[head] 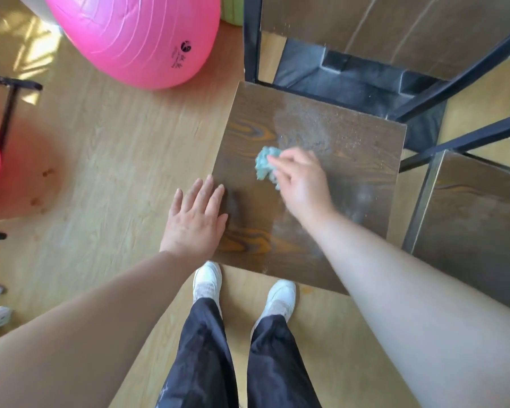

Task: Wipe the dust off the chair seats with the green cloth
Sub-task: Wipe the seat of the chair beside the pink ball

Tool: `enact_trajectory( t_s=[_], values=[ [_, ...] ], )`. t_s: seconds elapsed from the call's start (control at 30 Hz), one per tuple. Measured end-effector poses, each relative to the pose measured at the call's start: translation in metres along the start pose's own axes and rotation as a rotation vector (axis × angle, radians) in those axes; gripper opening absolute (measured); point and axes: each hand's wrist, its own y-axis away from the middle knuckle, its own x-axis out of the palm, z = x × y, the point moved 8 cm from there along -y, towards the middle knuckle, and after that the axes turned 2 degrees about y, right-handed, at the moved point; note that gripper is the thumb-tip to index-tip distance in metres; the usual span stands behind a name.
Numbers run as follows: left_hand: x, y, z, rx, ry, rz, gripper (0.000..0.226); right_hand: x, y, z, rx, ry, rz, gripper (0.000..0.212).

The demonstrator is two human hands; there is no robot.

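Only one camera is at work, worn on the person's head and facing almost straight down past their own chest. The wooden chair seat [357, 148] sits close below the lens and fills the middle of the picture, with the green cloth [265, 164] near its centre. The left hand [193, 219] and right hand [304, 184] reach in from the bottom edge. White shoes [208, 279] on the pale floor [100, 160] show underneath. The wide angle takes in a pink ball [130, 33] at top left and a second seat [477, 225] at the right.

Dark wood chair seat [345, 184] on pale floor [106, 148]; green cloth [265, 165] mid-seat, dust [304, 125] toward far edge.
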Motion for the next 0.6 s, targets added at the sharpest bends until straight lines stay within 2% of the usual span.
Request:
enact_trajectory(
  t_s=[0.1,0.23,0.33,0.6],
  values=[
    [-0.007,-0.016,-0.004,0.016,0.016,-0.047,0.055,-0.016,-0.072,-0.032,0.114,0.022,-0.029,0.026],
    [-0.016,-0.038,-0.002,0.011,0.041,-0.088,0.054,-0.010,-0.137,-0.055,0.156,0.068,0.056,0.030],
    [-0.020,-0.049,0.003,-0.006,0.046,-0.086,0.054,0.005,-0.151,-0.064,0.193,0.087,0.138,0.032],
    [-0.020,-0.056,0.011,-0.040,0.076,-0.030,0.057,0.009,-0.149,-0.070,0.332,0.061,0.195,0.030]
  ],
)
